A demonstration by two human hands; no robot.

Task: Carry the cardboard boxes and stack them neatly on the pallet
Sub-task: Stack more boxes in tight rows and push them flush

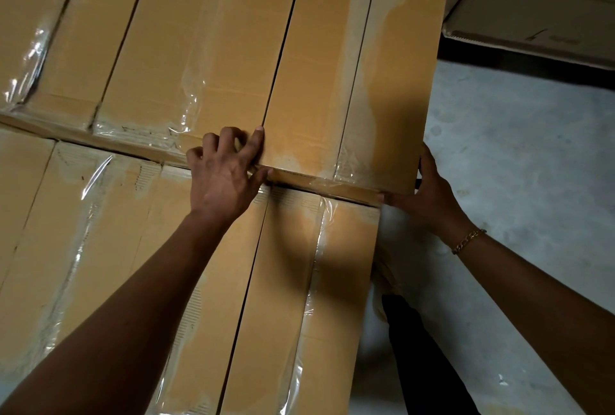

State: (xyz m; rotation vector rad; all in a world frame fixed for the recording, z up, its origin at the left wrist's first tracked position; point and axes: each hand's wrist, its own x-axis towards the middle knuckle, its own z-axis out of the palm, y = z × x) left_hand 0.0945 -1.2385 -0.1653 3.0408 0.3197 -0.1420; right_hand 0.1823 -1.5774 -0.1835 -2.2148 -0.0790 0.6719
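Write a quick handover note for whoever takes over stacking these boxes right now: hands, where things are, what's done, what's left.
Left hand: grips the near left corner of the long box, fingers on top, thumb on its end.
Right hand: holds that box's near right corner.
The long box lies at the right end of the far row, beside the other boxes; its right side overhangs the near row.
Done: two rows laid.
Left: probably square this box up. The pallet is out of view.

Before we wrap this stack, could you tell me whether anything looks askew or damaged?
Yes. The box gripped by the left hand and right hand juts out right of the nearer box, so the rows misalign. The far-left box looks dented.
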